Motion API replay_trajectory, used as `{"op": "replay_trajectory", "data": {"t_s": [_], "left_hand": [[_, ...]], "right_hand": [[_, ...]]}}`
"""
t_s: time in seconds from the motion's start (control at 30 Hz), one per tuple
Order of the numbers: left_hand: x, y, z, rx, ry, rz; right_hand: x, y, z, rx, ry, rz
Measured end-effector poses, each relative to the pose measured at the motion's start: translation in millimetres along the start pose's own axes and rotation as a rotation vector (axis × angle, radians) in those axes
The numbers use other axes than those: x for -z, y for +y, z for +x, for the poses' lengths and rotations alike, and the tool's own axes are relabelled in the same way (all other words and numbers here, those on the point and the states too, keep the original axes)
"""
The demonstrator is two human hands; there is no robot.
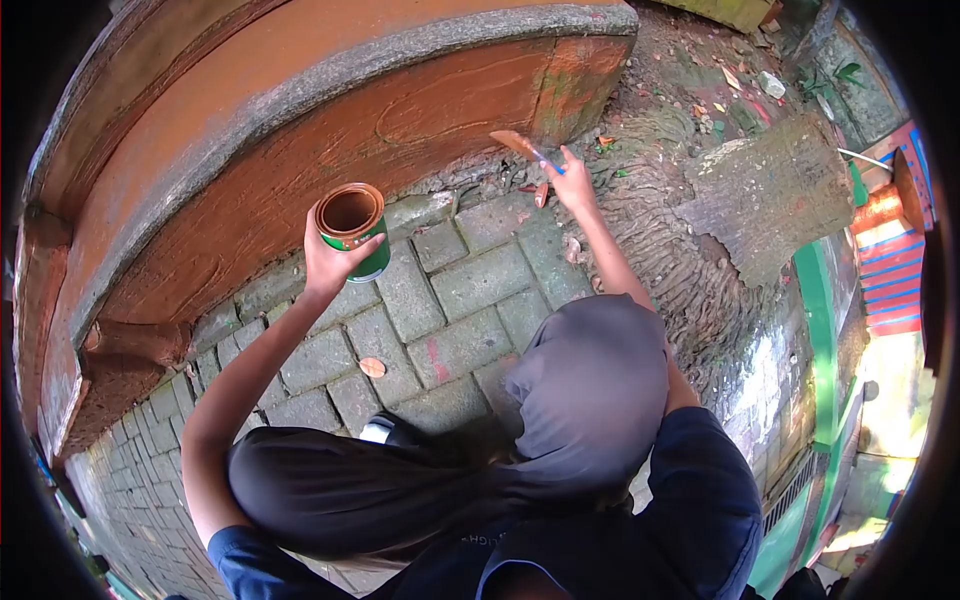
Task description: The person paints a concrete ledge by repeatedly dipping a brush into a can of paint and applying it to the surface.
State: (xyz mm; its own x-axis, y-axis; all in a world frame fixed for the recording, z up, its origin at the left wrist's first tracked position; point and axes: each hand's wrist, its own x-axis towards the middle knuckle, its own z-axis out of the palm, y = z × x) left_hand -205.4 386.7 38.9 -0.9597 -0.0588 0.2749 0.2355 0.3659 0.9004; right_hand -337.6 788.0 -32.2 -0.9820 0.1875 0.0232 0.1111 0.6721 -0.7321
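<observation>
My left hand [328, 262] is wrapped round a green paint can [368, 262], held upright with its top open and brown paint coating the rim and inside. My right hand [572, 188] grips the blue handle of a paintbrush [518, 144]. Its bristles, coated in orange-brown, point left and lie close to the lower face of the low wall [440, 110]. That face is orange-brown, with a greener, mossy-looking patch [575, 88] near its right end.
Grey paving bricks [480, 270] cover the ground, with a dry leaf [372, 367] on them. Gnarled roots [650, 190] and a weathered flat slab [770, 190] lie to the right. A grey stone ledge [330, 68] runs along the wall. My bent knees fill the lower middle.
</observation>
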Motion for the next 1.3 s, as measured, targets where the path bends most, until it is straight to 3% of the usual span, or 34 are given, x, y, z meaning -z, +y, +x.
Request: {"op": "replay_trajectory", "data": {"t_s": [0.03, 0.17, 0.23, 0.27, 0.33, 0.5, 0.63, 0.73, 0.9, 1.0, 1.1, 1.23, 1.3], "left_hand": [[-3, 1, 0, -0.006, -0.023, 0.031], [-21, 1, 1, -0.003, -0.083, 0.018], [-30, 5, 3, 0.015, -0.104, 0.018], [-33, 7, 4, 0.007, -0.125, 0.029], [-41, 7, 9, -0.014, -0.153, 0.008], [-55, 0, 13, -0.011, -0.180, 0.053], [-64, -1, 18, -0.016, -0.183, 0.025], [-69, 2, 21, -0.017, -0.183, 0.028], [-75, 2, 27, -0.002, -0.196, 0.041], [-78, 4, 27, 0.019, -0.211, 0.014], [-80, 2, 30, 0.002, -0.199, 0.026], [-82, 3, 27, -0.018, -0.196, 0.036], [-83, 1, 26, -0.013, -0.204, 0.056]], "right_hand": [[10, 11, 6, 0.107, 0.158, -0.046], [61, 22, -1, 0.109, 0.338, 0.151], [68, 20, -4, 0.343, 0.548, 0.143], [71, 19, -3, 0.340, 0.545, 0.146], [80, -5, -6, 0.512, 0.816, 0.061], [77, -41, -2, 0.463, 0.563, -0.122], [56, -39, 9, 0.547, 0.541, -0.086], [43, -25, 12, 0.397, 0.347, -0.259], [17, 18, 2, 0.257, 0.228, -0.266], [14, 35, -4, 0.063, -0.023, -0.332], [40, 21, -21, 0.109, 0.027, -0.221], [76, -27, -32, 0.420, 0.345, -0.040], [79, -45, -18, 0.420, 0.364, -0.108]]}}
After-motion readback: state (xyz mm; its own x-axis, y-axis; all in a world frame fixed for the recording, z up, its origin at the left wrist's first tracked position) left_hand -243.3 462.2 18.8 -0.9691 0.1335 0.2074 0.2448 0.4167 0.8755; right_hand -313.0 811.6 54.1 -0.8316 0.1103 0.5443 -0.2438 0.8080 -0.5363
